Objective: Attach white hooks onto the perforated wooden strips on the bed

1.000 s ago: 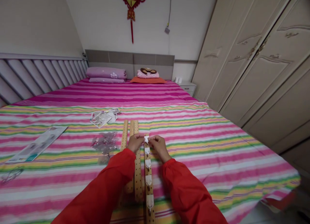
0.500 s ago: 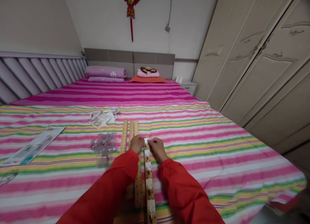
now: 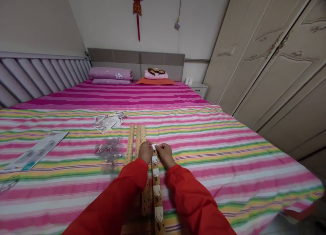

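Well, closest at hand, two arms in puffy red sleeves stretch forward and converge over a long, narrow, pale-brown wooden strip drilled with small holes, lying lengthwise on a pink, white, yellow and green striped bedcover. Four white plastic hooks with thin metal loops sit spaced along it. Toward the strip's far end, the left hand bends inward, knuckles up, and the right hand reaches in from the opposite side; each has thumb and forefinger drawn nearly together, pinching a fifth small white hook between them, its edges hidden by the fingertips. Just left of the strip lie three more hole-drilled wooden strips, partly covered by the left arm. To their left is a heap of greyish translucent plastic pieces, then clear-and-white flat packaging, and farther off, folded lilac bedding before a grey headboard.
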`<state>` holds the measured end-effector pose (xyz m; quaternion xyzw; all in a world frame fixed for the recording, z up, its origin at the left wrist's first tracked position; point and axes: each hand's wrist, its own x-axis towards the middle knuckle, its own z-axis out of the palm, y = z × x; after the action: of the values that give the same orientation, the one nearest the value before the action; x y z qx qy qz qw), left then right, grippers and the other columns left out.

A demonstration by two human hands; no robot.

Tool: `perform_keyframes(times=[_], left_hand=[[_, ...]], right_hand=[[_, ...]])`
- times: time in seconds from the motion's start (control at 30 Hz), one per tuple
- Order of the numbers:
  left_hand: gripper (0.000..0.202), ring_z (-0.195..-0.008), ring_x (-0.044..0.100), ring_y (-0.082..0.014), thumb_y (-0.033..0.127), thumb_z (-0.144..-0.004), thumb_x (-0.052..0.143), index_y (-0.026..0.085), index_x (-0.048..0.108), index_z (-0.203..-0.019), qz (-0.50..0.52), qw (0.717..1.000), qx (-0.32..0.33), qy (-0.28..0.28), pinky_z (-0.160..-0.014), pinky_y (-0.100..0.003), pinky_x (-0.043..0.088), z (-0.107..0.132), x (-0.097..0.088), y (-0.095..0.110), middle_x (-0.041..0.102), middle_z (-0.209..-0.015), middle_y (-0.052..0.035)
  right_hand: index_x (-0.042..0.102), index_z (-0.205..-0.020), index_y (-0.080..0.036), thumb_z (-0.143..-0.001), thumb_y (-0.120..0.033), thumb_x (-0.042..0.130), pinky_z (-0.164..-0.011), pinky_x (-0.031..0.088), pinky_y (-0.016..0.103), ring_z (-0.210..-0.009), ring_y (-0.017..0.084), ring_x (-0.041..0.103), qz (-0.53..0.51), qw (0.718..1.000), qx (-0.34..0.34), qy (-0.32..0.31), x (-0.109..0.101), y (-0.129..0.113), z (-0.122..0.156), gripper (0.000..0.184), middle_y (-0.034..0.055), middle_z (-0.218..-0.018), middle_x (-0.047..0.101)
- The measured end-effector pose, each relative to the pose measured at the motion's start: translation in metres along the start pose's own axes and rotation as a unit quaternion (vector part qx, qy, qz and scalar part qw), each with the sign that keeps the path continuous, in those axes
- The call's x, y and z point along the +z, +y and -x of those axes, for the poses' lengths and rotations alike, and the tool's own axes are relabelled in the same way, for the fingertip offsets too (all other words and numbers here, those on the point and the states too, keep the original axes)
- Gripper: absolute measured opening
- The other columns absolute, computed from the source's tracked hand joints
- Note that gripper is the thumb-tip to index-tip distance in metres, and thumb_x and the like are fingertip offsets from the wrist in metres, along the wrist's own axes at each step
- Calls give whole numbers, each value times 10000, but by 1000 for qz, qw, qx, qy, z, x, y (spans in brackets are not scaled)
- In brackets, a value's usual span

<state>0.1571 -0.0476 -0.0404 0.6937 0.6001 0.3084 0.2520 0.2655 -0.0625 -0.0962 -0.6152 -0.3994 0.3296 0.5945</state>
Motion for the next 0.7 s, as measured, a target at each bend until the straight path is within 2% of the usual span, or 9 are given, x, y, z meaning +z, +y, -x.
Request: perform_keyframes(times=[0.3, 0.47, 0.7], left_hand=[[240, -760, 583, -133, 24, -692, 522, 113, 662, -864, -41, 998, 48, 11, -768, -251, 458, 3, 4, -7, 632, -866, -73], [223, -826, 580, -163, 32, -700, 523, 127, 652, -856, -68, 994, 84, 3, -784, -276, 446, 7, 3, -10, 622, -859, -77], [217, -761, 595, -130, 15, -679, 558, 147, 649, -825, 13, 998, 57, -13, -738, -249, 470, 7, 2, -8, 637, -783, -27]], right_hand=[[557, -487, -189, -592, -429, 680, -451, 340, 242, -440, 128, 479, -25, 1000, 7, 5, 0, 0, 2, 290, -31, -404, 537], [554, -481, -186, -577, -427, 690, -437, 336, 242, -440, 123, 466, -41, 999, 15, 3, 1, -4, 4, 293, -23, -421, 544], [566, -502, -182, -574, -469, 691, -428, 331, 242, -443, 122, 457, -61, 998, 17, 1, 2, -4, 5, 320, -22, -427, 537]])
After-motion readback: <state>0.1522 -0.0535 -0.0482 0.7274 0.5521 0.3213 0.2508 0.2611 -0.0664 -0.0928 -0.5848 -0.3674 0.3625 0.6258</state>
